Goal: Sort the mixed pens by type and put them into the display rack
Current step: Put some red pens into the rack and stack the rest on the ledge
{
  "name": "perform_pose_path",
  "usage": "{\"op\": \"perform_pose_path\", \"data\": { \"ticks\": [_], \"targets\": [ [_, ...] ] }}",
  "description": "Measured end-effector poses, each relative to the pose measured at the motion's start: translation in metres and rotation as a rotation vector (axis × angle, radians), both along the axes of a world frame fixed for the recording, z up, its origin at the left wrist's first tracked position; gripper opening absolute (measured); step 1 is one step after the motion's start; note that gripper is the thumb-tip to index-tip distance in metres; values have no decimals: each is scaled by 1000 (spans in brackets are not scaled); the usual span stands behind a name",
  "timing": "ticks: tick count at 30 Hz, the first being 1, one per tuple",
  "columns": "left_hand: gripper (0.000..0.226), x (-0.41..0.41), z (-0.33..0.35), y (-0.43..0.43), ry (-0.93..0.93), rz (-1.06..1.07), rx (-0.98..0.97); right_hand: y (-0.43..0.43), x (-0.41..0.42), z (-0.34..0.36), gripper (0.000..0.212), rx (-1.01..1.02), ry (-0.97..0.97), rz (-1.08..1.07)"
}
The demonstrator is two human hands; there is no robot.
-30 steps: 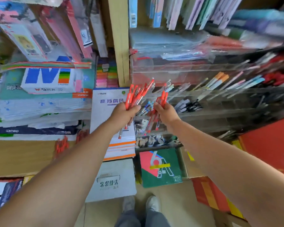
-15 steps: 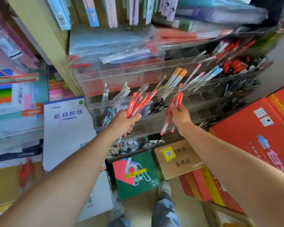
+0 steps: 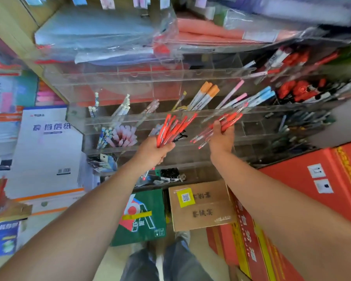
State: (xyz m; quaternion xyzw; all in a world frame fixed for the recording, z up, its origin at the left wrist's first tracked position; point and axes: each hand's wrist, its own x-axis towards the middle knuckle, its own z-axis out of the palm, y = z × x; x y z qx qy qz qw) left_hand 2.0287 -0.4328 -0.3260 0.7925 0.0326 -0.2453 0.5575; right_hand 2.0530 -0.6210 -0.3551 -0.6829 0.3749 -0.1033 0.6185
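Left hand (image 3: 153, 152) clenches a fan of red pens (image 3: 173, 128); right hand (image 3: 221, 138) grips a second red bunch (image 3: 227, 121), both before the clear rack (image 3: 190, 112).

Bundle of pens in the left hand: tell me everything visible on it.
The red pens form a fanned bundle of slim, plastic-looking sticks, all red; the exact count is blurred. The left hand grips them round their lower part with curled fingers. The upper ends splay up and to the right, and a few tips poke out below the fist. They are held in front of the clear display rack, not in any compartment.
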Motion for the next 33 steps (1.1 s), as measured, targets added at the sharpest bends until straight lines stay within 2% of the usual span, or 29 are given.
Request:
{"op": "perform_pose_path", "data": {
  "ticks": [6, 11, 15, 18, 25, 29, 33],
  "targets": [
    [15, 4, -14, -5, -43, -1, -6, 0, 17, -3, 31, 119, -58, -71],
    [12, 11, -31, -4, -115, -22, -9, 9, 21, -24, 10, 166, -105, -158],
    [17, 12, -45, -2, -130, -26, -66, 17, 20, -36, 25, 224, -107, -217],
    [10, 12, -53, 1, -141, -56, -65, 22, 22, -42, 18, 273, -136, -224],
    [12, 12, -60, 6, -156, -84, -77, 21, 27, -45, 10, 202, -91, -205],
    [12, 14, -58, 5, -166, -100, -66, 19, 25, -44, 18, 153, -45, -201],
    [16, 16, -57, 6, -170, -100, -81, 15, 26, -44, 12, 205, -58, -208]
  ]
}}
